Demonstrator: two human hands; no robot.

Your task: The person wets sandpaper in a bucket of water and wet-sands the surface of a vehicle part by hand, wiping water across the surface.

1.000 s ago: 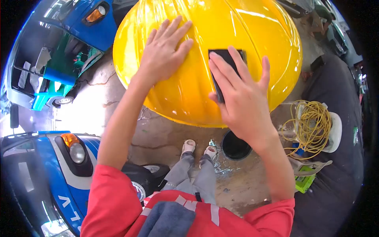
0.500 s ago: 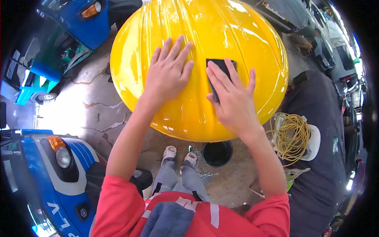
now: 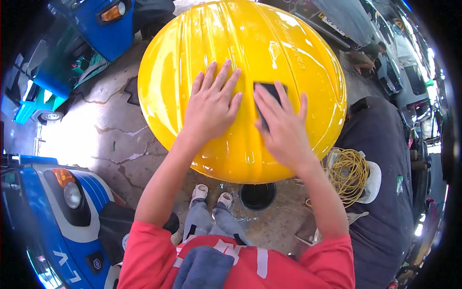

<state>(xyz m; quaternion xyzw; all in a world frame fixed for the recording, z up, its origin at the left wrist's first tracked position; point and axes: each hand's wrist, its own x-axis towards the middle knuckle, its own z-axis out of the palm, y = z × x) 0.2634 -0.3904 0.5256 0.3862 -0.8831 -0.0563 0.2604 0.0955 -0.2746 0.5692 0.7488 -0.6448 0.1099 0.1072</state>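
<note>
A large, glossy yellow panel (image 3: 161,106) with raised ridges fills the upper middle, its surface wet-looking. My left hand (image 3: 211,111) lies flat on it, fingers stretched out and nothing held. To its right, my right hand (image 3: 287,132) presses a black sheet that looks like sandpaper (image 3: 272,90) against the panel. The thumb is at the sheet's left edge and the fingers lie over it, partly hiding it. Whether the sheet is wrapped around a block, I cannot tell.
Below the panel's near edge a black bucket (image 3: 258,196) stands on the cracked floor by my feet. A coiled yellow hose or cord (image 3: 347,176) lies at right beside a dark covered shape (image 3: 380,202). Blue vehicle parts (image 3: 72,212) line the left; a person (image 3: 363,60) is at far right.
Both hands and the panel appear slightly lower in view, with the camera shifted. The right hand still presses the black sandpaper; the left hand remains flat.
</note>
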